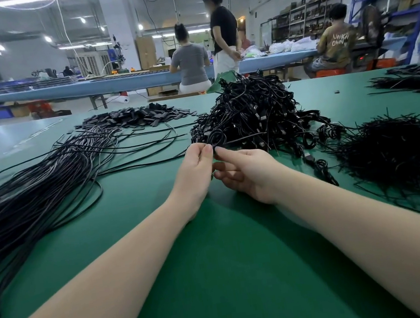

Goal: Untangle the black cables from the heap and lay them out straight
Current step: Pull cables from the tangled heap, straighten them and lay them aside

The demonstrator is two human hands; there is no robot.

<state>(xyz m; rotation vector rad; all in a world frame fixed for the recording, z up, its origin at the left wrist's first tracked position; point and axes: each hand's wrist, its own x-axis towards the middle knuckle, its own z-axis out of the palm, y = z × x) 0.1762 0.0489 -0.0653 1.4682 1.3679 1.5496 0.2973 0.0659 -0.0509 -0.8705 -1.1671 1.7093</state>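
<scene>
A tangled heap [254, 116] of thin, glossy black cables, coiled and looped, is piled on the smooth green table [222, 280] just beyond both hands. Straightened cables [30, 198] are laid in a long sleek bundle to the left. A small coiled cable [217, 139] at the heap's near edge is pinched by the left hand [196, 169] — fingers curled — and met by the right hand [246, 172], index finger extended, other fingers loosely bent.
</scene>
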